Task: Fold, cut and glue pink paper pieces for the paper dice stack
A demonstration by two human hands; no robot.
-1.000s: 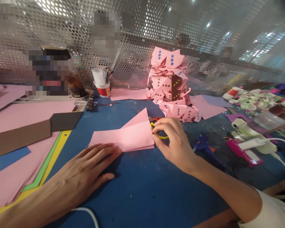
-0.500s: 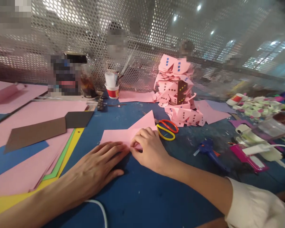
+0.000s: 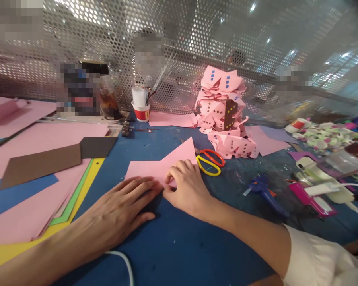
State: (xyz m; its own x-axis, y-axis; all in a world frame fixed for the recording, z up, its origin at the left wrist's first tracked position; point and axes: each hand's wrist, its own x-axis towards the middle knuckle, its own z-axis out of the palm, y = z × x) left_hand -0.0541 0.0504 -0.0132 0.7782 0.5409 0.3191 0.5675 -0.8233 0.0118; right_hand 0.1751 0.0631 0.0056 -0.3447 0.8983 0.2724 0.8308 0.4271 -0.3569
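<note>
A folded piece of pink paper (image 3: 146, 168) lies on the blue table, one pointed flap angled up to the right. My left hand (image 3: 125, 206) rests flat on its near-left edge, fingers stretched out and pointing right. My right hand (image 3: 186, 188) is closed at the paper's near-right edge, thumb and index finger pinched together on it; the pinched edge is mostly hidden by the fingers. Just beyond my right hand lie scissors (image 3: 210, 162) with red and yellow handles, their blades partly hidden behind the paper.
A tall pink paper structure (image 3: 222, 111) with small squares stands at the back. A blue glue gun (image 3: 265, 194) and a magenta device (image 3: 312, 199) lie right. Coloured sheets (image 3: 68, 178) are stacked left; a paper cup (image 3: 141, 111) holds tools. A white cable (image 3: 123, 260) crosses the front.
Both hands keep almost the same place on the pink paper. The view has shifted very slightly; nothing has been picked up or let go.
</note>
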